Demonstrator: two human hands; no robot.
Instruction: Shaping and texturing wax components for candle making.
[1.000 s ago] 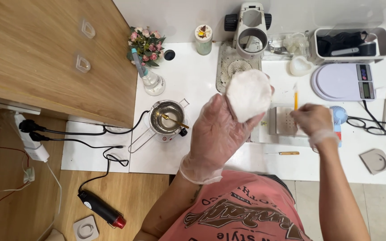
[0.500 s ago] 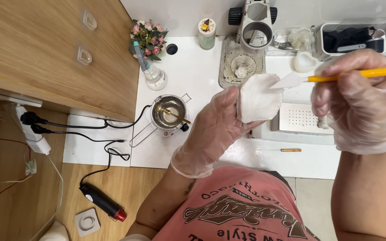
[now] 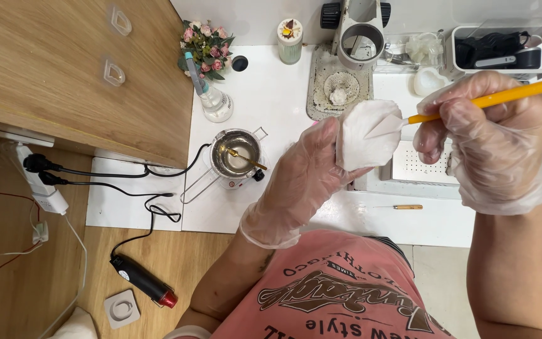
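Above the white surface [image 3: 271, 113], the left hand [image 3: 302, 182] pinches a white shell-shaped cast [image 3: 366, 135] while the right hand [image 3: 497, 141] grips an orange-handled brush [image 3: 472, 103]; pressing hard could crack it.

A white, rounded, shell-like moulded piece [image 3: 366, 133] with faint ribs is held upright above the white table. A yellow-handled brush [image 3: 472, 100] with a white flat tip lies nearly level, its tip touching the piece's face.

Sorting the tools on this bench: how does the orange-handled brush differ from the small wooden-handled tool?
The orange-handled brush is gripped in the right hand, raised off the table; the small wooden-handled tool lies flat, untouched. The brush looks longer, its white tip on the white piece; the tool ends in a thin pin. Both are slim.
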